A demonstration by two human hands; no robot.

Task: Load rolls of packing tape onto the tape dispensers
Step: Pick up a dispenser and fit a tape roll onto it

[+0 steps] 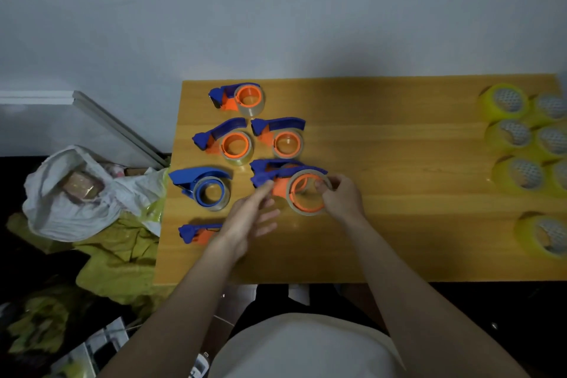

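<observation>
On the wooden table [399, 239] several blue and orange tape dispensers lie at the left. My right hand [340, 196] pinches a clear tape roll [308, 192] that sits around the orange hub of one dispenser [270, 176]. My left hand [248, 218] has straight fingers, its fingertips touching that dispenser's blue front. Loaded dispensers lie behind it: one at the back [242, 98], two in the middle row [227, 139] [282, 135], and an all-blue one [205, 187] to the left. Another dispenser [196, 232] is partly hidden under my left wrist.
Several yellow-wrapped tape rolls [509, 132] stand along the table's right side. Left of the table, a white bag [70, 193] and yellow-green plastic [116, 258] lie on the dark floor. A white wall is behind the table.
</observation>
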